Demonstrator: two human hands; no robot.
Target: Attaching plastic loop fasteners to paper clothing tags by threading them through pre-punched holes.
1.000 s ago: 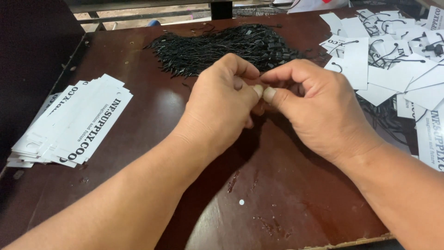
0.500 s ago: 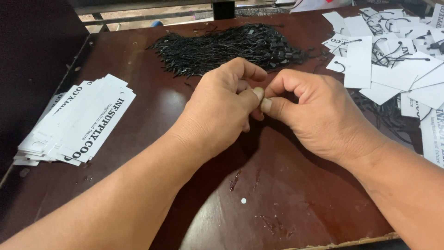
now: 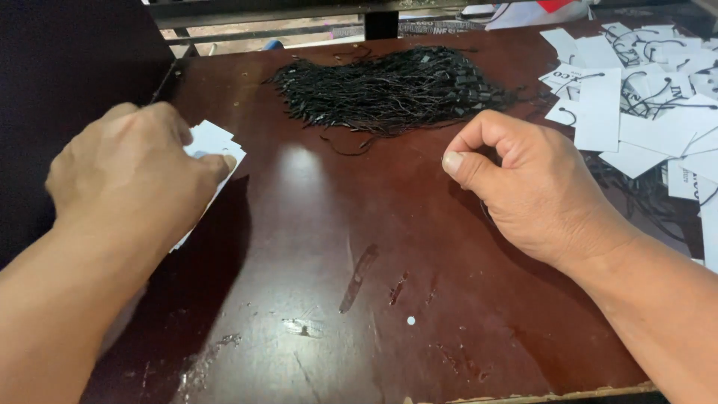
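Here, left hand (image 3: 131, 168) touches white tags (image 3: 213, 142) — table's left.

We see our left hand (image 3: 131, 176) and right hand (image 3: 535, 191) bare, without gloves, rings or a watch; both forearms are uncovered to the frame's edge, and our right thumbnail is cut short

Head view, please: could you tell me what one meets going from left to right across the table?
Left hand → stack of white tags → pile of black strings → right hand → scattered white tags.
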